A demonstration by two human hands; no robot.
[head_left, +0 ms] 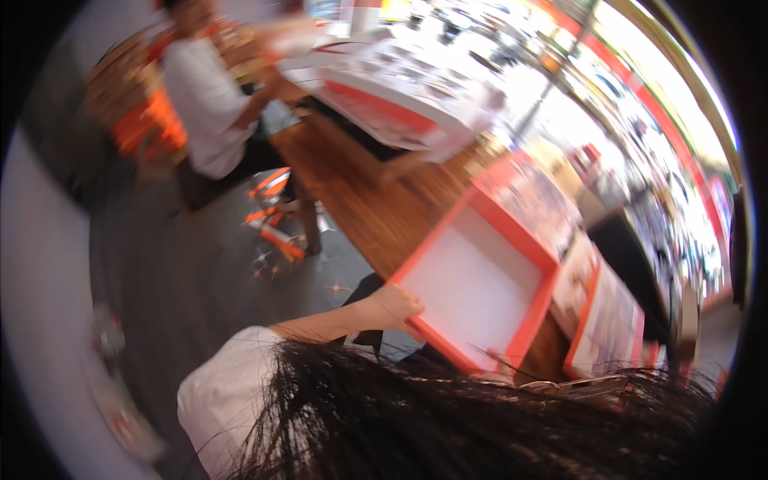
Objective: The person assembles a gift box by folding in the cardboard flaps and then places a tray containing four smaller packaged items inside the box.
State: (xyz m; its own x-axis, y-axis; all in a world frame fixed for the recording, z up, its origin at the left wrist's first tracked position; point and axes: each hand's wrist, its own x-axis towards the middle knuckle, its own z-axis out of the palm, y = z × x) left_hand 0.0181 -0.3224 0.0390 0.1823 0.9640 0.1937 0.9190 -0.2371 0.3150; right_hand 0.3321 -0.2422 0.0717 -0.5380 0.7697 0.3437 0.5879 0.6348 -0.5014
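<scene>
A shallow open box [474,288] with red walls and a plain white inside is tilted over the wooden table's near end. My left hand [393,307] grips its left wall, fingers curled over the rim. At the box's near edge a small part of my right hand [497,378] shows against the rim; dark hair hides the rest. Beyond the far wall lies a printed red-and-white box piece [531,198]. Another printed red-edged box piece [609,324] rests to the right.
The brown wooden table [372,192] extends away from me. A white-and-red tray of several items [384,102], blurred, stands farther along it. A seated person [207,102] in a white top is at the far left. Orange and white scraps [276,222] litter the grey floor [180,270].
</scene>
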